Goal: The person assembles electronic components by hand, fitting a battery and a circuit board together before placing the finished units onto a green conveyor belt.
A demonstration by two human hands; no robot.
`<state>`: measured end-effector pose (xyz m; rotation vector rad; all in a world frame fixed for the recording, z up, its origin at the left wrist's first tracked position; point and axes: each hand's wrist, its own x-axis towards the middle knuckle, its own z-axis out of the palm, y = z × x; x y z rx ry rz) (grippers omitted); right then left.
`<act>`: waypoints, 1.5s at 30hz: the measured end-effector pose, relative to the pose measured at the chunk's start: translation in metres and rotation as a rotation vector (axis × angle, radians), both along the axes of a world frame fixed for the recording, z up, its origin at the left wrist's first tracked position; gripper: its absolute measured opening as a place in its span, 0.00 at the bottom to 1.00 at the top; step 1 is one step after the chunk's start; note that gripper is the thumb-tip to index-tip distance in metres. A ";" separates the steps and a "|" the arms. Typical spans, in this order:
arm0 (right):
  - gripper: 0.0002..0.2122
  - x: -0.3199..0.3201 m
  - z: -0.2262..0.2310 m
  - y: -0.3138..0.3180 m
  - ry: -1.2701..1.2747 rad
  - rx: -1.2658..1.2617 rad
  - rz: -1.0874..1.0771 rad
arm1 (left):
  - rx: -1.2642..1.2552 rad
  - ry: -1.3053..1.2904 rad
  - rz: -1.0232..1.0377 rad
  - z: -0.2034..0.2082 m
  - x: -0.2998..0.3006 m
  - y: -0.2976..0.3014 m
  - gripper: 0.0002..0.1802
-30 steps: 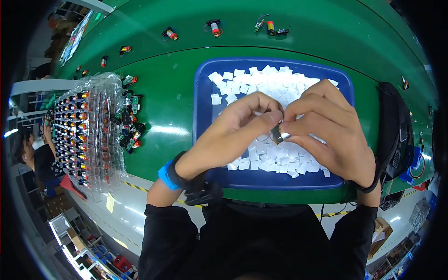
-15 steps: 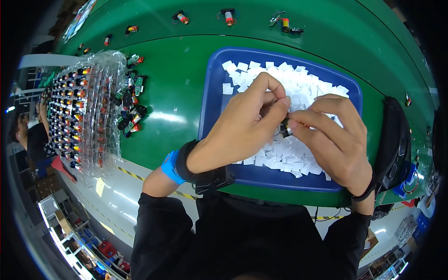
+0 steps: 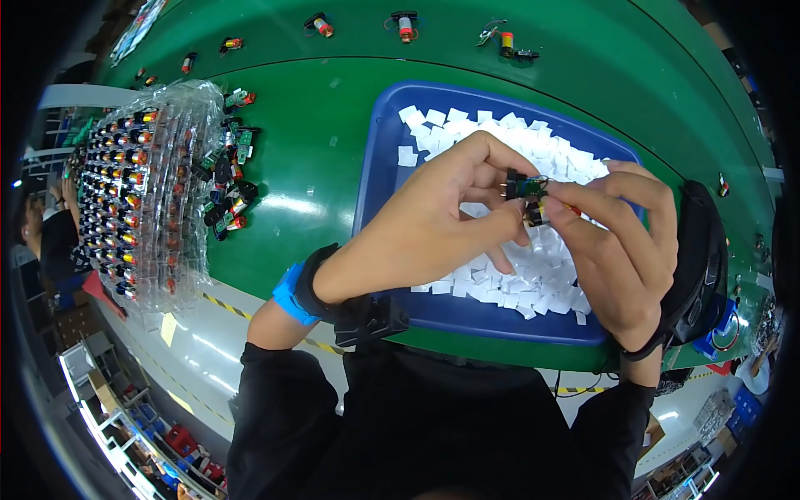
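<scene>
Over a blue tray of small white paper-like squares, both my hands hold one small motor assembly. It has a black round end, a bit of green circuit board and a gold-and-black body. My left hand grips the black end between thumb and index finger, its other fingers curled behind. From the other side my right hand pinches the body and board side with thumb and index finger. The fingers cover part of the assembly.
At the left, a clear plastic tray stack holds rows of motors. Loose motor assemblies are piled beside it. Several more, including a red one, line the far strip. A black bag-like object lies right of the tray.
My hands have shifted slightly, and the motor assembly has turned so its black end and board show. The fingers of my right hand have lifted and spread more.
</scene>
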<state>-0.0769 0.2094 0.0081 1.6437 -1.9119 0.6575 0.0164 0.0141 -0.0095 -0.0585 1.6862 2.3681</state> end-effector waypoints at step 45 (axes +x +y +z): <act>0.13 0.017 0.004 0.013 -0.932 -0.184 0.014 | -0.363 0.586 0.216 -0.005 0.002 0.014 0.20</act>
